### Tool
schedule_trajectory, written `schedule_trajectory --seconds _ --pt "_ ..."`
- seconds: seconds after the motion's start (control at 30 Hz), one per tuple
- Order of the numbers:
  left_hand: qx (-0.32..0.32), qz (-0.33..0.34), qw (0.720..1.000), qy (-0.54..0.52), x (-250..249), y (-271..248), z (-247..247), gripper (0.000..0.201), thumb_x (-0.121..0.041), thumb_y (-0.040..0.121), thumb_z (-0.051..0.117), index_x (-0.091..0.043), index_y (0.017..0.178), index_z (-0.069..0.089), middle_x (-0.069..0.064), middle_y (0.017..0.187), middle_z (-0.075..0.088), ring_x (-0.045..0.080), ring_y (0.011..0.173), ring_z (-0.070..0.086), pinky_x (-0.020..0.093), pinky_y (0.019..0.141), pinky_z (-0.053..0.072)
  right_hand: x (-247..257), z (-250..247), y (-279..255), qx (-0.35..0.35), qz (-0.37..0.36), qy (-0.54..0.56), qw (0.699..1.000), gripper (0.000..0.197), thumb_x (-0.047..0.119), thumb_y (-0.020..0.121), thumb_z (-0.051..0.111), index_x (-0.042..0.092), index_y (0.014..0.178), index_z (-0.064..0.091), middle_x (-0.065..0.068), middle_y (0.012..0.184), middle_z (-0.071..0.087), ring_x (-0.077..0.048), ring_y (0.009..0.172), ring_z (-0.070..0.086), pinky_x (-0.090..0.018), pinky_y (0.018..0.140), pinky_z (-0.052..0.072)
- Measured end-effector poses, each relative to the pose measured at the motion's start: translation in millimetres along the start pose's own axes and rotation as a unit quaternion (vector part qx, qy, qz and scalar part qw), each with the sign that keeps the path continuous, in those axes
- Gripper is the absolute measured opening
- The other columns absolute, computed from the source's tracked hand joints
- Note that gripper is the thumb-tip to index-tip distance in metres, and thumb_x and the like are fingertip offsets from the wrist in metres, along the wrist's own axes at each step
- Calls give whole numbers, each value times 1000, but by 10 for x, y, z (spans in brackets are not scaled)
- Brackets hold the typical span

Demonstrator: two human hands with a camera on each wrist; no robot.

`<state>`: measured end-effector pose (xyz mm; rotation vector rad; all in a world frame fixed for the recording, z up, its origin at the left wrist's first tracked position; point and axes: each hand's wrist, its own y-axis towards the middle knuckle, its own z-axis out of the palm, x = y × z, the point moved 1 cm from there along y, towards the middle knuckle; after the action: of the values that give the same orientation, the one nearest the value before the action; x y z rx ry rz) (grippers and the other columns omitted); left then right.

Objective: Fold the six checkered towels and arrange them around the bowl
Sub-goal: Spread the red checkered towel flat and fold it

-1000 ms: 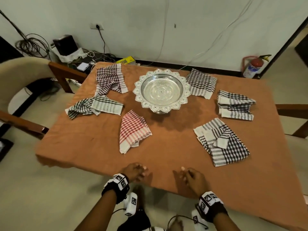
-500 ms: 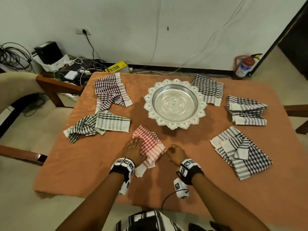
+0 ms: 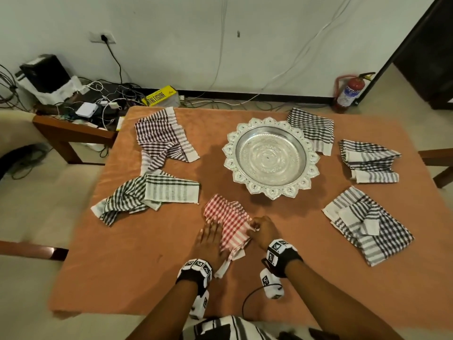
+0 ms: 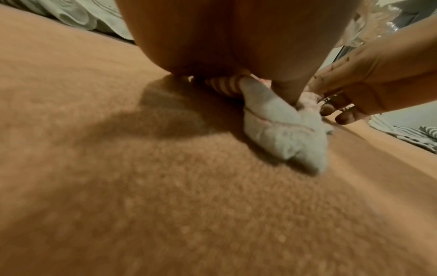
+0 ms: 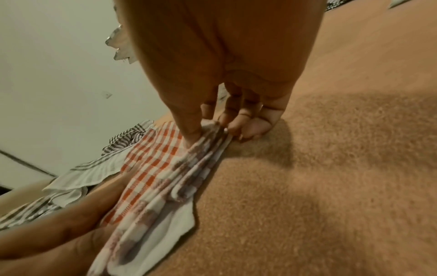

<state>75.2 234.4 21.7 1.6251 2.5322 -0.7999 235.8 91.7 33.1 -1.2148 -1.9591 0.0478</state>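
A person stands at a square desk (image 3: 152, 278) covered in a fuzzy orange cloth, working on a small red-and-white checkered cotton towel (image 3: 229, 220) that lies at the near side, just in front of an ornate silver metal bowl with a scalloped rim (image 3: 270, 158). The left hand (image 3: 208, 241) lies flat, fingers straight, pressing down the towel's left edge. The right hand (image 3: 264, 230) is curled at the towel's right edge, thumb and fingertips (image 5: 196, 134) pinching a bunch of its layers, as the right wrist view shows plainly. Five other checkered towels lie around the bowl: a dark maroon one (image 3: 161, 141) and a crumpled green one (image 3: 147, 195) to the left, and three black-and-grey ones to the right, at the far corner (image 3: 313, 128), the side (image 3: 367, 160) and the near right (image 3: 367, 227). None looks neatly folded yet. The red towel appears thin, light and limp; it should sag and slide apart if lifted from the middle, and its stacked layers may slip against each other. It is not fragile. The likely best hold is at corners or along a hem, one hand pinning while the other lifts and carries an edge over. The napped cloth beneath probably grips it a little.
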Motion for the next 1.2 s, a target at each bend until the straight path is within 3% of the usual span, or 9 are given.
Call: schedule_trajectory --seconds 0.17,0.33,0.43,0.53,0.7,0.83,1.0,1.1,1.2 --pt "-62 0 976 -211 -91 -124 -307 77 -52 86 52 -29 152 19 3 162 17 24 149 14 39 121 17 242 -110 -241 -71 -69 103 990 14 25 80 79 20 83 67 9 86 63 -10 73 60 -25 69 47" --pt "-131 17 972 -192 -199 -523 -509 73 -76 73 59 -31 127 39 -3 115 63 17 97 63 35 79 56 511 -389 -541 -27 -76 276 958 17 21 84 76 24 81 61 -5 71 72 -19 64 67 -46 65 59" --pt "-146 11 968 -202 -367 -610 -453 65 -83 69 55 -32 106 38 -12 87 63 11 71 63 34 61 55 712 -555 -696 55 -100 356 927 20 1 91 65 14 107 60 -15 90 75 -29 74 72 -46 68 61" --pt "-174 -17 965 -194 -581 -643 -386 63 -79 74 52 -31 114 46 -9 86 67 13 73 66 32 61 53 912 -706 -887 106 -130 402 900 38 -8 92 58 11 125 53 -1 106 73 -22 77 71 -39 71 62" --pt "-254 -83 941 -208 -794 -789 -523 33 -49 90 53 -22 109 55 1 87 67 24 73 65 29 59 45 999 -1107 -1200 105 -189 424 879 33 -4 95 55 4 126 54 -8 114 68 -28 87 67 -45 83 60" --pt "-251 11 914 -319 -949 -1081 -666 32 -57 89 51 -25 81 53 -6 69 61 16 61 57 33 55 47 884 -1538 -1426 60 -231 425 873 30 3 96 57 7 126 57 -13 112 71 -35 94 68 -48 85 58" --pt "-196 74 784 -585 -1546 -1399 -973 42 -30 79 79 3 68 56 9 64 63 17 62 58 28 58 49 542 -1940 -1620 -20 -255 360 897 45 30 85 73 26 122 48 -2 76 66 -20 74 65 -43 75 55" --pt "-216 62 729 -646 -1849 -1416 -1019 63 -48 67 83 10 77 61 19 73 69 24 67 62 31 60 53 205 -2037 -1884 -29 -250 284 925 43 59 75 74 27 98 55 -9 77 63 -19 67 59 -46 67 52" --pt "-209 70 726 -651 -2186 -1439 -961 39 -37 78 79 0 76 67 15 72 70 20 64 63 28 60 53 -46 -1955 -2235 51 -280 260 923 44 56 74 76 17 91 64 -6 85 69 -16 75 65 -41 70 55"
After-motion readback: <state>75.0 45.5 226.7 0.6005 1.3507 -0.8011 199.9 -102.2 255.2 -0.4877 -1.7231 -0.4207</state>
